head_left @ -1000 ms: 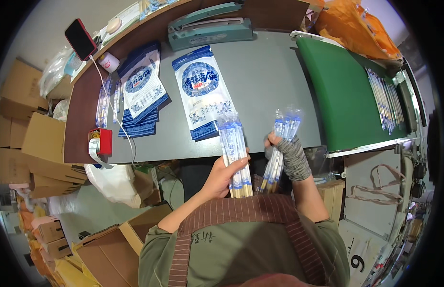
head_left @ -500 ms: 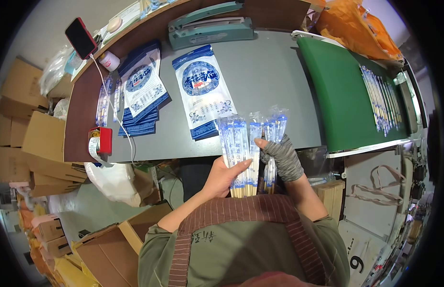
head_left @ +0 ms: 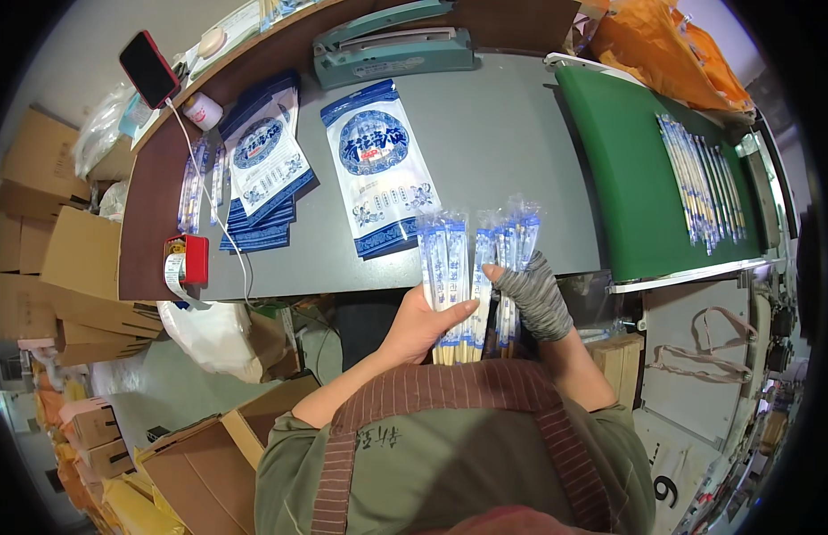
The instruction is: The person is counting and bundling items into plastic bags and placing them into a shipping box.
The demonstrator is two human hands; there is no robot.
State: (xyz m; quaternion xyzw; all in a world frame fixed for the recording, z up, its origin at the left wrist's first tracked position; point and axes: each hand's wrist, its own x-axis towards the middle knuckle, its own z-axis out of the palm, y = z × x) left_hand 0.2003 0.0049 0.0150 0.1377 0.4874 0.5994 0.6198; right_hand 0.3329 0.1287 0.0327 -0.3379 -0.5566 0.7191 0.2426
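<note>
While the left hand (head_left: 414, 327), angled inward, has its fingers around plastic-wrapped sticks (head_left: 448, 276), the right hand (head_left: 536, 299) grips a second bundle (head_left: 524, 239) just beside, at the tabletop's (head_left: 521, 125) near edge; white paper (head_left: 175, 273) spills from a red box (head_left: 198, 259).

We see blue-and-white stick packets (head_left: 453, 276), a white pouch (head_left: 378, 169) patterned in blue, a grey tabletop (head_left: 512, 125), a green belt (head_left: 610, 160), an orange bag (head_left: 668, 52) and a brown pinstriped apron (head_left: 450, 382).
</note>
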